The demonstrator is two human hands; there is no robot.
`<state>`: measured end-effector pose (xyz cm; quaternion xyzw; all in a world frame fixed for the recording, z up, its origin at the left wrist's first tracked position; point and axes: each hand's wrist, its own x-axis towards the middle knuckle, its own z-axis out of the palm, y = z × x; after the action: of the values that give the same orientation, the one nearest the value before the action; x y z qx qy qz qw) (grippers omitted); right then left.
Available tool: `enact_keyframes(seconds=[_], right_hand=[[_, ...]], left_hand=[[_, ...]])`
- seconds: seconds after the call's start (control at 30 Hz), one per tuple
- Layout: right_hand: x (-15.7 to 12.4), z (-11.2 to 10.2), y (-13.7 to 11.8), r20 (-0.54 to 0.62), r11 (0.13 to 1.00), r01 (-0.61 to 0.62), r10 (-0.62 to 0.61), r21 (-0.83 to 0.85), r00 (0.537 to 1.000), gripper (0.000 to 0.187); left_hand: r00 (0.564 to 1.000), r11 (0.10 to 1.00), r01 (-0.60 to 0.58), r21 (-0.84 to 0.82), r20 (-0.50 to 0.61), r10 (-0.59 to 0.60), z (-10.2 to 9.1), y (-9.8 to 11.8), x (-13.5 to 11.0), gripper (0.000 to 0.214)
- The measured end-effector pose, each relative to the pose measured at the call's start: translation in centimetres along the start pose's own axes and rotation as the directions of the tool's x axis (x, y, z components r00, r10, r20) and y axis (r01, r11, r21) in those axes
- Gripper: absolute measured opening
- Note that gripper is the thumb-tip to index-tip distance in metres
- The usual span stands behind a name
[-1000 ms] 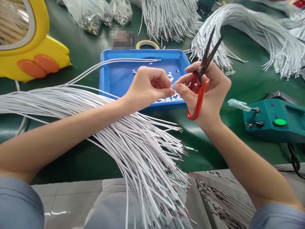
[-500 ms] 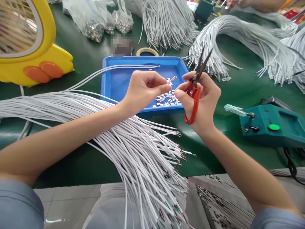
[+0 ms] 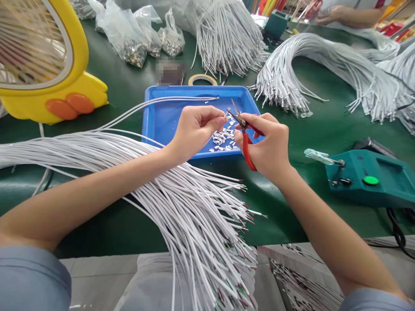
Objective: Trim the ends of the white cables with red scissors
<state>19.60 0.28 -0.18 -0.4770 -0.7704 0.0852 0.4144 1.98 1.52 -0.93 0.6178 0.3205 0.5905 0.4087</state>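
Observation:
My left hand [image 3: 194, 129] is closed in a pinch on the end of a white cable over the blue tray [image 3: 168, 114]. My right hand [image 3: 267, 144] grips red-handled scissors [image 3: 243, 129], whose dark blades point left at the cable tip between my left fingertips. Small white cut pieces [image 3: 223, 140] lie in the tray below both hands. A big bundle of white cables [image 3: 181, 203] with coloured stripped ends runs under my left forearm and hangs over the table's front edge.
A yellow duck-shaped fan [image 3: 42, 65] stands far left. A teal device [image 3: 369, 177] with a green button sits right. More cable bundles [image 3: 324, 65], plastic bags of parts [image 3: 136, 39] and a tape roll [image 3: 202, 79] lie behind the tray. Another person's hand [image 3: 327, 15] works top right.
The right hand has swung the scissors down from pointing up and away to pointing left at the cable tip. Both hands have come lower over the tray.

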Motion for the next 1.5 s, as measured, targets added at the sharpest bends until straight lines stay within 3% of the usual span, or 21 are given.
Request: enact_keyframes(seconds=[0.47,0.7,0.93,1.1,1.17,1.27,1.4,1.5], right_hand=[[0.0,-0.1,-0.3,0.118,0.988,0.011,0.007,-0.153,0.993,0.033],[0.0,0.1,-0.2,0.105,0.996,0.015,-0.006,-0.087,0.994,0.034],[-0.1,0.2,-0.3,0.133,1.0,-0.03,0.03,0.001,0.991,0.035],[0.3,0.7,1.3,0.102,0.99,-0.14,0.142,-0.029,0.985,0.026],[0.5,0.7,1.5,0.022,0.981,-0.191,0.19,0.019,0.982,0.02],[0.4,0.4,0.6,-0.048,0.961,-0.154,0.169,0.229,0.984,0.02],[0.0,0.1,-1.0,-0.076,0.922,-0.059,0.095,0.383,0.993,0.02],[-0.2,0.1,-1.4,-0.034,0.893,-0.065,0.089,0.445,0.995,0.024]], left_hand=[[0.995,0.984,-0.101,0.149,0.025,0.098,-0.2,0.1,-0.3,0.015],[0.992,0.964,-0.123,0.237,0.064,0.111,-0.4,0.0,-0.3,0.013],[0.995,0.972,-0.085,0.219,0.059,0.074,-0.3,0.5,-0.4,0.015],[0.994,0.996,0.052,0.066,-0.103,-0.045,-0.2,0.4,0.0,0.015],[0.988,0.997,0.069,0.025,-0.139,-0.065,-0.1,0.3,0.1,0.014],[0.997,0.998,0.055,0.02,-0.046,-0.054,0.0,0.2,-0.1,0.011],[0.996,0.997,0.075,0.023,0.043,-0.076,0.2,0.3,-0.4,0.01],[0.992,0.995,0.083,0.049,0.089,-0.087,0.3,0.7,-0.5,0.01]])
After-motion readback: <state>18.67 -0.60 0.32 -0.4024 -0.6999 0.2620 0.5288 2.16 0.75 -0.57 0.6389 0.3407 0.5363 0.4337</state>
